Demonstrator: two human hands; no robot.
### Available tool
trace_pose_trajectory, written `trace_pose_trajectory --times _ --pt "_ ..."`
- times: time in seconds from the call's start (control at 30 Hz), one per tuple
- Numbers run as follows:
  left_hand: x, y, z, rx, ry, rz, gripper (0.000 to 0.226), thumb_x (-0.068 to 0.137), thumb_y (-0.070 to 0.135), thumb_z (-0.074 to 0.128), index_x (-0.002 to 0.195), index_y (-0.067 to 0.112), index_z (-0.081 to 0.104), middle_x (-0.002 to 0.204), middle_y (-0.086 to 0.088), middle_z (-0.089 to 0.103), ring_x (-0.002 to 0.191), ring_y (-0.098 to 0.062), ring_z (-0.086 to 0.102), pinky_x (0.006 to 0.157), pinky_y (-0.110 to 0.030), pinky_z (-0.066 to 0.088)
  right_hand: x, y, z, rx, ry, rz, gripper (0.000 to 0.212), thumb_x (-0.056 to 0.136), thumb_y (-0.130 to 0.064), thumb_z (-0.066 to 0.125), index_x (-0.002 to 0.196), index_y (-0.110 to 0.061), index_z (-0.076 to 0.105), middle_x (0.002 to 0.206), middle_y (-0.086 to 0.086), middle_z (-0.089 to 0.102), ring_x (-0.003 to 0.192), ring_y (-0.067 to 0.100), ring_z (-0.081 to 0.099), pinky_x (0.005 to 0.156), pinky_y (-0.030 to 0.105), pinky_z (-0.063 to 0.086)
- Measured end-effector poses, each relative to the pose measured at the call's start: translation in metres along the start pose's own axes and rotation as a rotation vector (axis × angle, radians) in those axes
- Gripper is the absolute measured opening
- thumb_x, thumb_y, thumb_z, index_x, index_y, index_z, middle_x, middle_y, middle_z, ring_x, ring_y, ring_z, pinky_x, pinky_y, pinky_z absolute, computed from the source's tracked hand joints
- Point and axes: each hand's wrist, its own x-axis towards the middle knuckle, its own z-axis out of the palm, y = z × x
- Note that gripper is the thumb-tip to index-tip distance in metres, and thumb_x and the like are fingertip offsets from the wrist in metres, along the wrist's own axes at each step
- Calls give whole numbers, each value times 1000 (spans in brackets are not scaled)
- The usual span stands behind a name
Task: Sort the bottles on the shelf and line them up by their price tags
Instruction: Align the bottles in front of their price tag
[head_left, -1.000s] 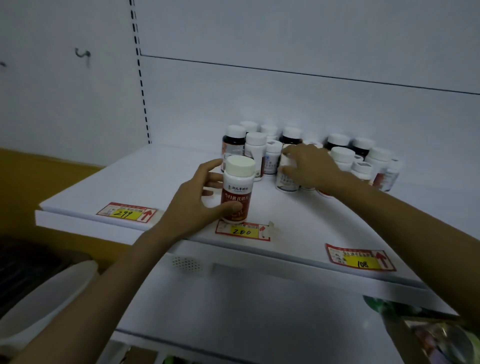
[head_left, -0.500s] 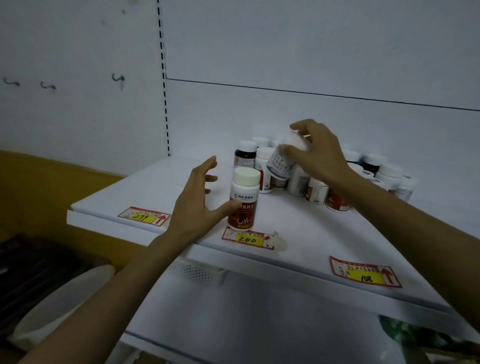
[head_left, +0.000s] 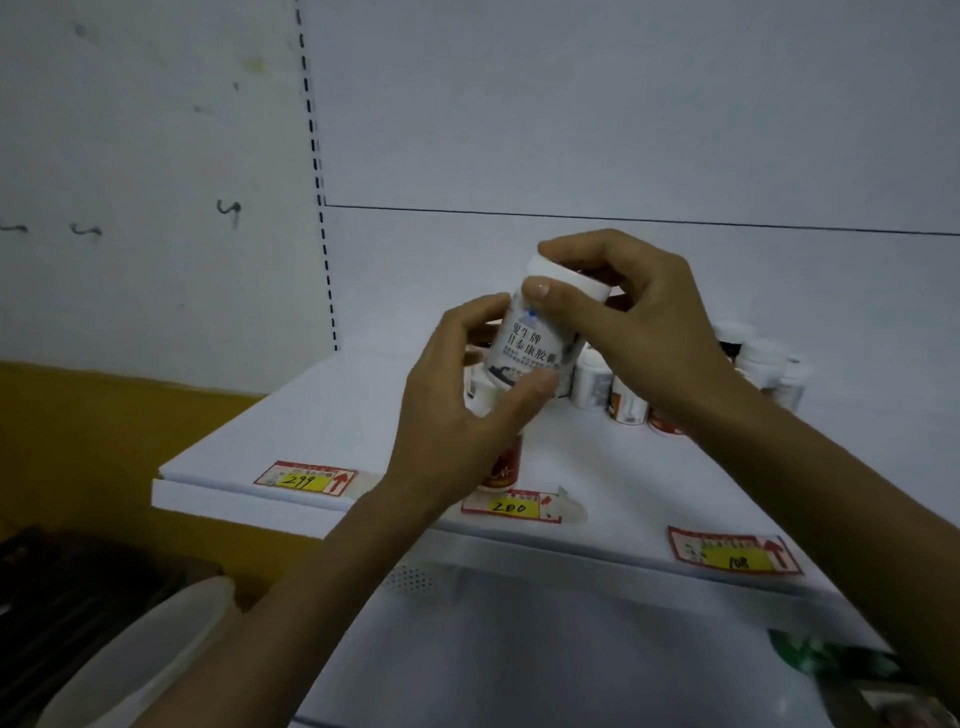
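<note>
Both hands now on one white bottle (head_left: 535, 343), lifted off the shelf (head_left: 332, 415) to mid-frame; half a second ago the right hand held it alone over the cluster while the left hovered open by the red-label bottle. Right hand (head_left: 644, 322): fingers closed round the cap end, thumb on the front. Left hand (head_left: 457, 410): fingers wrapped on the lower body, thumb under the label. Bottle tilted, printed label facing camera.

Surface: white shelf board, white back panel, slotted upright at its left edge. Yellow wall band lower left; wall beyond the upright has small hooks.

Below the left fingers: red-label bottle (head_left: 504, 465) stands on the shelf, mostly hidden by the left hand, just behind the 280 tag (head_left: 511, 506). 299 tag (head_left: 305, 480) left of the fingers, 108 tag (head_left: 735, 557) to the right. Remaining bottles (head_left: 763, 364) clustered at the back, behind the right fingers and wrist, partly blocked. Pale tub (head_left: 130, 660) low left.
</note>
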Motion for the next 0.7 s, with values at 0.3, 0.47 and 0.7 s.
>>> trace_pose_trajectory --times 0.3,0.47,0.7 --pt "-33 13 66 -408 -403 -255 44 77 36 65 116 32 44 109 11 63 98 -1 63 73 -16 52 -66 -5 -53 -219 73 297 40 78 -33 72 114 -22 58 106 -2 64 97 7 62 82 25 55" --pt "-54 17 88 -473 -456 -295 57 72 41 65 122 20 46 113 -2 64 97 -10 64 74 -21 55 -97 -1 -82 -156 73 462 39 81 -28 70 117 -21 57 108 8 66 100 24 63 89 42 53" --pt "-57 17 106 -393 -499 -307 54 77 30 67 125 20 43 121 -6 61 103 -18 63 83 -34 56 -106 16 -102 -178 -16 504 52 77 -26 74 123 -25 50 113 3 62 99 22 63 87 38 55"
